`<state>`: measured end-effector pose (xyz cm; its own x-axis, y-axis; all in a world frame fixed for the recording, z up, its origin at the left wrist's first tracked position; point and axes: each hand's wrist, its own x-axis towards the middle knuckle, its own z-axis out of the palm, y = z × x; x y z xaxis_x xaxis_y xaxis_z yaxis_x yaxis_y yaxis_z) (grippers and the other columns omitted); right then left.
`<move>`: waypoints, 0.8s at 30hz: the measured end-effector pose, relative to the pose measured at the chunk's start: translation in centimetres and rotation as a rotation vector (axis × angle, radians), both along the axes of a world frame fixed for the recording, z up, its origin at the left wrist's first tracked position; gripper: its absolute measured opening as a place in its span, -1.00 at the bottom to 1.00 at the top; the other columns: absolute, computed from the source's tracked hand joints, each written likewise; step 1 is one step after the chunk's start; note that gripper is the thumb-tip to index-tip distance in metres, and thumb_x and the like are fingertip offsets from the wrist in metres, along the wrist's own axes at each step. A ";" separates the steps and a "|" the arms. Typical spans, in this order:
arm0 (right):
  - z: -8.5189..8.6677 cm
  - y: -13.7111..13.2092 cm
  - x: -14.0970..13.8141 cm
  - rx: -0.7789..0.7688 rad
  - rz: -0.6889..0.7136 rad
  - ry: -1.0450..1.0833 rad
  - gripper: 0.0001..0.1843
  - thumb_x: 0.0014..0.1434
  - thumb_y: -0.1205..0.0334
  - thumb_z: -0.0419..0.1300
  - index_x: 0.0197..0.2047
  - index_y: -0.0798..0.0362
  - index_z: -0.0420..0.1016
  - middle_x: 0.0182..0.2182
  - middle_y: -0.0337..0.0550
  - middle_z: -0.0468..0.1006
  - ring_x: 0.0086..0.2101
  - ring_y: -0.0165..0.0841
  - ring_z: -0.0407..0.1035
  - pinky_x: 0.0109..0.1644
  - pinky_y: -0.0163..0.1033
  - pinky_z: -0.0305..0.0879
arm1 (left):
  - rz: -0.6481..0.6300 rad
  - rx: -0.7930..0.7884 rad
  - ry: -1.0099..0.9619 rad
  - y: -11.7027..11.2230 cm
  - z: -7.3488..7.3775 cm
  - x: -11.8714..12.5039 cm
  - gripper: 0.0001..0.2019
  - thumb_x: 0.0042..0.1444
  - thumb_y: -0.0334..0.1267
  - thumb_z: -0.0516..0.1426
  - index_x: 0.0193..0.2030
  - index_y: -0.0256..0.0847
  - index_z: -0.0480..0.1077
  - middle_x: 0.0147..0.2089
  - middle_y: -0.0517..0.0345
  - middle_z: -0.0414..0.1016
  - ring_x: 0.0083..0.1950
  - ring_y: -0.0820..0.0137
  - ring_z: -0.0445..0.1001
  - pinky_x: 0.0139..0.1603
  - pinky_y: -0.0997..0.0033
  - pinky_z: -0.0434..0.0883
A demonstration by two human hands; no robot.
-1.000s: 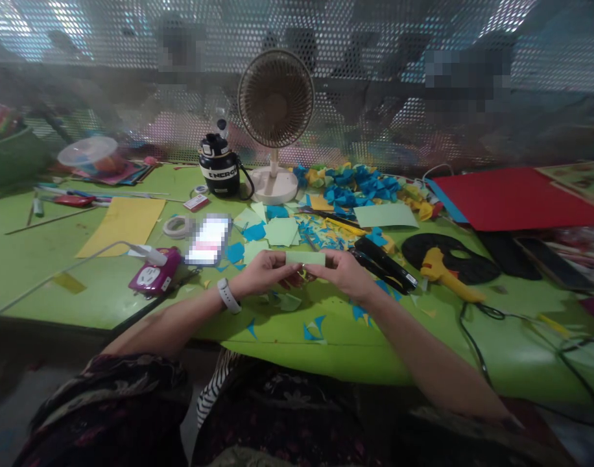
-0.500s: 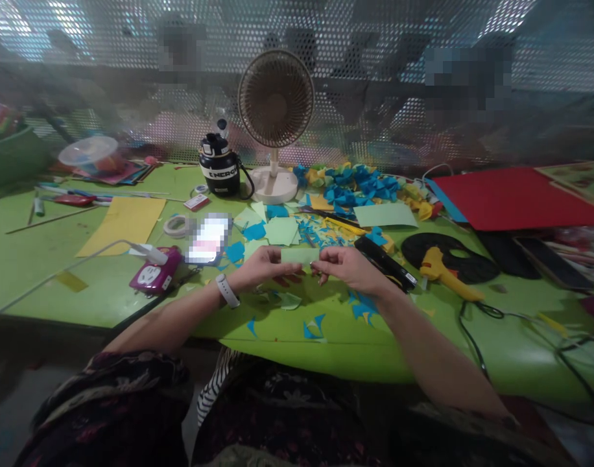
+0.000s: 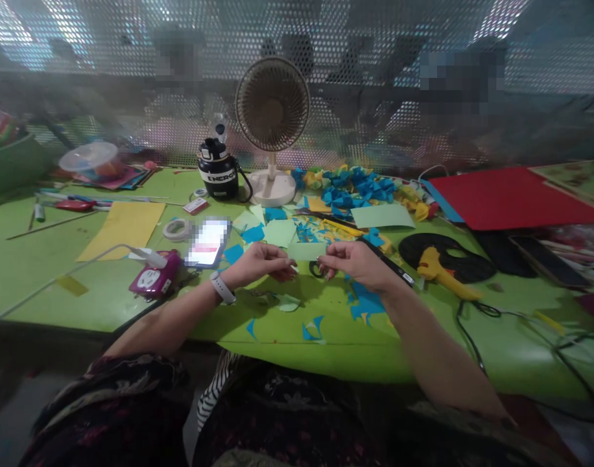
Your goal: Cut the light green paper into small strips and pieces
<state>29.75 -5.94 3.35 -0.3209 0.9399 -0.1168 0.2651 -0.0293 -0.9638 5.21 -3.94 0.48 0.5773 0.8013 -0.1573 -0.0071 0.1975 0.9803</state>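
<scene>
A small piece of light green paper (image 3: 307, 251) is held up between my two hands above the table. My left hand (image 3: 261, 263), a white watch band on its wrist, has thumb and fingers closed at the paper's lower left corner. At the right edge, my right hand (image 3: 348, 263) pinches the paper between thumb and fingers. Just below the paper, by my right fingertips, a dark curved loop (image 3: 316, 270) shows; its kind is unclear. Green paper squares (image 3: 279, 232) and blue paper pieces (image 3: 253, 233) lie beyond my left hand.
Paper scraps (image 3: 312, 329) lie along the front edge. Left are a phone (image 3: 208, 242), a tape roll (image 3: 177, 228) and a purple power socket (image 3: 155, 275). A yellow glue gun (image 3: 443, 275) and its cable lie right. Behind stand a fan (image 3: 272, 110) and a black bottle (image 3: 219, 170).
The green paper has shifted slightly right with my right hand. My left hand has moved a little left, uncovering more of the paper's left end. The dark loop now shows below the paper.
</scene>
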 end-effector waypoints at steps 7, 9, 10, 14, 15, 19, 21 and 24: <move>0.3 -0.2 -0.1 0.047 -0.093 0.053 -0.52 -0.14 -0.17 0.45 -0.49 0.09 0.48 -0.48 -0.15 0.61 -0.57 -0.46 0.42 -0.41 -0.30 0.35 | 0.111 -0.003 -0.126 0.4 -0.3 -0.3 -0.57 -0.14 -0.02 0.42 -0.33 -0.39 0.52 -0.34 -0.12 0.65 -0.37 0.27 0.64 -0.38 0.39 0.58; -0.1 -0.5 -0.7 0.059 -0.133 0.081 -0.54 -0.12 -0.15 0.45 -0.48 0.09 0.49 -0.48 -0.16 0.61 -0.58 -0.46 0.41 -0.41 -0.31 0.34 | 0.134 -0.014 -0.146 0.1 -0.5 0.1 -0.53 -0.10 0.04 0.40 -0.27 -0.38 0.52 -0.25 -0.15 0.66 -0.31 0.26 0.65 -0.37 0.39 0.58; -0.3 -0.7 -1.1 0.057 -0.141 0.089 -0.55 -0.12 -0.13 0.45 -0.48 0.09 0.48 -0.48 -0.16 0.61 -0.57 -0.46 0.41 -0.40 -0.30 0.34 | 0.136 -0.014 -0.144 -0.1 -0.7 0.3 -0.52 -0.06 0.06 0.37 -0.23 -0.37 0.51 -0.20 -0.16 0.66 -0.27 0.25 0.66 -0.37 0.41 0.57; -1.1 -1.3 -2.6 0.021 -0.146 0.138 -0.61 -0.15 -0.03 0.48 -0.44 0.09 0.51 -0.54 -0.24 0.56 -0.55 -0.44 0.42 -0.38 -0.29 0.36 | 0.129 0.020 -0.087 -1.2 -1.1 1.2 -0.54 -0.01 0.09 0.34 -0.32 -0.36 0.47 -0.23 -0.12 0.66 -0.33 0.35 0.64 -0.46 0.54 0.50; -1.2 -1.5 -2.9 0.000 -0.148 0.168 -0.61 -0.17 -0.01 0.49 -0.42 0.09 0.52 -0.53 -0.25 0.56 -0.54 -0.44 0.42 -0.38 -0.29 0.36 | 0.119 0.028 -0.073 -1.4 -1.1 1.3 -0.53 -0.02 0.10 0.34 -0.33 -0.35 0.47 -0.25 -0.10 0.65 -0.37 0.38 0.63 -0.47 0.55 0.48; -1.5 -1.7 -3.5 -0.064 -0.107 0.243 -0.62 -0.22 0.03 0.51 -0.42 0.10 0.56 -0.48 -0.22 0.60 -0.53 -0.44 0.40 -0.40 -0.27 0.39 | 0.126 0.051 -0.043 -1.8 -0.9 1.5 -0.51 -0.05 0.15 0.34 -0.35 -0.34 0.46 -0.35 0.00 0.64 -0.47 0.46 0.57 -0.49 0.56 0.47; -1.5 -1.7 -3.5 -0.053 -0.084 0.233 -0.64 -0.20 0.03 0.50 -0.45 0.11 0.57 -0.49 -0.21 0.61 -0.55 -0.45 0.39 -0.40 -0.26 0.39 | 0.124 0.058 -0.042 -1.8 -0.8 1.5 -0.50 -0.06 0.16 0.34 -0.38 -0.34 0.45 -0.40 0.03 0.61 -0.50 0.48 0.54 -0.49 0.55 0.48; -1.4 -1.6 -3.2 -0.033 -0.069 0.188 -0.67 -0.17 0.04 0.48 -0.47 0.11 0.57 -0.50 -0.19 0.62 -0.57 -0.46 0.40 -0.38 -0.27 0.39 | 0.123 0.069 -0.050 -1.6 -0.7 1.4 -0.50 -0.07 0.16 0.34 -0.41 -0.34 0.43 -0.41 0.03 0.60 -0.50 0.47 0.54 -0.45 0.51 0.50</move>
<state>26.58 -7.52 1.97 -0.2749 0.9571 -0.0918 0.0769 -0.0733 -0.9943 6.61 -5.56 -0.23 0.4800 0.8742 -0.0732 -0.0762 0.1247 0.9893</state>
